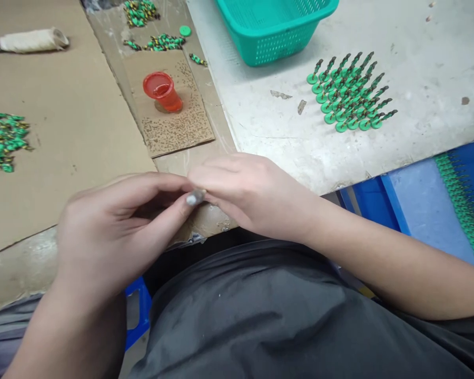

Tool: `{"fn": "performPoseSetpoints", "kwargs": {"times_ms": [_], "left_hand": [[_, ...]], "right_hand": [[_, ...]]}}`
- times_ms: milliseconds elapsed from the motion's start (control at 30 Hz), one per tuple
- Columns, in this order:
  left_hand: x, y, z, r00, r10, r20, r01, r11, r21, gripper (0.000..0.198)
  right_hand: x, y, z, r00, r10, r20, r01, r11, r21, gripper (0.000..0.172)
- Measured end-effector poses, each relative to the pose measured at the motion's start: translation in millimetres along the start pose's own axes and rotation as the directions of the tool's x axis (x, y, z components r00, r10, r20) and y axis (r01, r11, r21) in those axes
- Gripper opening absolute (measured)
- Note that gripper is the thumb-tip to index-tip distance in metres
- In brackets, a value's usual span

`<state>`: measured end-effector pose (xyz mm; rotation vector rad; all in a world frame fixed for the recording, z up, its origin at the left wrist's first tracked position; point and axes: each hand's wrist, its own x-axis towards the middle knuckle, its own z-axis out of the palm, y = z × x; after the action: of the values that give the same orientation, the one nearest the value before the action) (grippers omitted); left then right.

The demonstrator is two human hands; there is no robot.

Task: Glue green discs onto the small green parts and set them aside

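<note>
Over the table's front edge my left hand and my right hand meet at the fingertips. The left thumb and forefinger are pinched together, and its thumb tip looks grey and stained. Curled fingers of the right hand press against the same spot. Whatever lies between the fingertips is mostly hidden and too small to name. Just beyond the hands is a brown cardboard piece covered with small dark dots. On it stands a red plastic cup with a wide rim, apparently holding liquid.
Small green figures on round bases stand in rows at right. A teal basket is at the back. Loose green pieces lie in piles, one pile at left and another behind. A pale roll lies on cardboard. Blue trays sit lower right.
</note>
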<state>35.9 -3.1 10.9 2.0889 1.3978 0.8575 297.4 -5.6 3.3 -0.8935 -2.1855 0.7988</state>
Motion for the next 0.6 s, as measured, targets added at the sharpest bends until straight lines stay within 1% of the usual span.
{"fn": "performPoseSetpoints", "kwargs": {"times_ms": [67, 100, 133, 200, 267, 333, 433, 533, 600], "left_hand": [[3.1, 6.4, 0.6, 0.999, 0.045, 0.028, -0.045, 0.999, -0.023, 0.007], [4.8, 10.2, 1.3, 0.997, 0.067, 0.046, -0.065, 0.997, -0.050, 0.006], [6.3, 13.7, 2.3, 0.997, 0.064, 0.053, -0.060, 0.995, -0.085, 0.006], [8.0, 18.8, 4.4, 0.997, 0.036, 0.070, -0.026, 0.990, -0.138, 0.006], [7.9, 20.4, 6.1, 0.997, -0.002, 0.079, 0.015, 0.987, -0.160, 0.005], [6.7, 19.5, 7.0, 0.997, -0.018, 0.072, 0.030, 0.986, -0.166, 0.005], [4.8, 17.7, 7.2, 0.999, -0.008, 0.048, 0.016, 0.986, -0.168, 0.005], [4.3, 18.4, 7.4, 0.999, -0.012, 0.037, 0.018, 0.985, -0.171, 0.005], [4.6, 20.1, 7.9, 0.999, -0.019, 0.029, 0.024, 0.983, -0.182, 0.006]], "right_hand": [[-1.1, 1.9, 2.0, 0.998, -0.024, -0.056, 0.025, 1.000, 0.017, 0.022], [-1.7, 2.7, 2.7, 0.994, -0.027, -0.106, 0.031, 0.999, 0.032, 0.022], [-2.4, 3.2, 3.1, 0.986, -0.013, -0.165, 0.022, 0.998, 0.052, 0.023], [-4.5, 2.8, 2.6, 0.963, 0.071, -0.258, -0.045, 0.993, 0.107, 0.024], [-6.8, 1.2, 0.9, 0.936, 0.168, -0.308, -0.122, 0.979, 0.162, 0.020], [-8.4, -0.8, -1.7, 0.923, 0.214, -0.321, -0.159, 0.969, 0.187, 0.018], [-9.3, -3.8, -5.5, 0.934, 0.207, -0.291, -0.160, 0.971, 0.176, 0.020], [-9.7, -6.6, -6.8, 0.949, 0.175, -0.263, -0.133, 0.977, 0.169, 0.023], [-9.7, -7.9, -5.2, 0.952, 0.126, -0.278, -0.086, 0.985, 0.151, 0.024]]}}
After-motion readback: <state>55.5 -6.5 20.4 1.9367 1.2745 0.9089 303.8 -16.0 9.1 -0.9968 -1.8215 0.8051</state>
